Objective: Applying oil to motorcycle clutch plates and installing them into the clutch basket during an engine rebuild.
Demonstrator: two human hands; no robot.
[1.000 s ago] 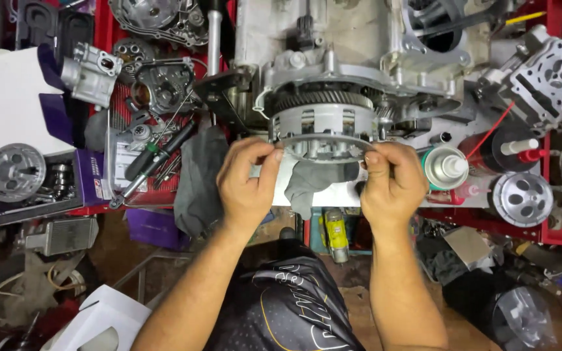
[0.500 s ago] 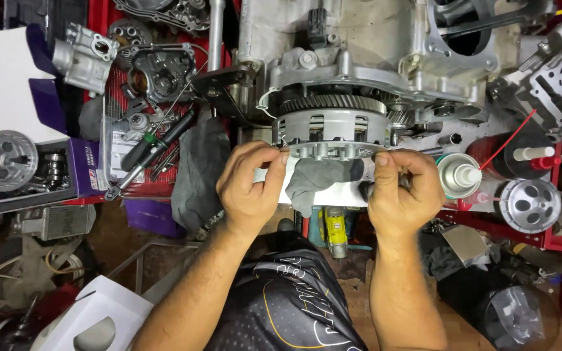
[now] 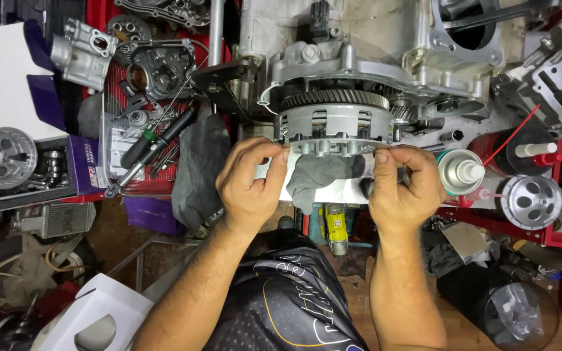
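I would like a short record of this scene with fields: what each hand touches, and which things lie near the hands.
left hand: left hand grips the left edge of the round toothed clutch basket
right hand: right hand grips its right edge
mounting: basket sits on the grey engine case
between hands: grey rag
left of hands: green-handled screwdriver, dark cloth
right of hands: spray can with white nozzle, round silver slotted part
below: yellow tool

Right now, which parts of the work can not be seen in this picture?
- Head view: the left hand and right hand cover the lower edge of the round clutch basket.
- Fingertips hidden behind it.
- Grey rag: partly covered by both hands.
- Engine case: cut off by top edge.
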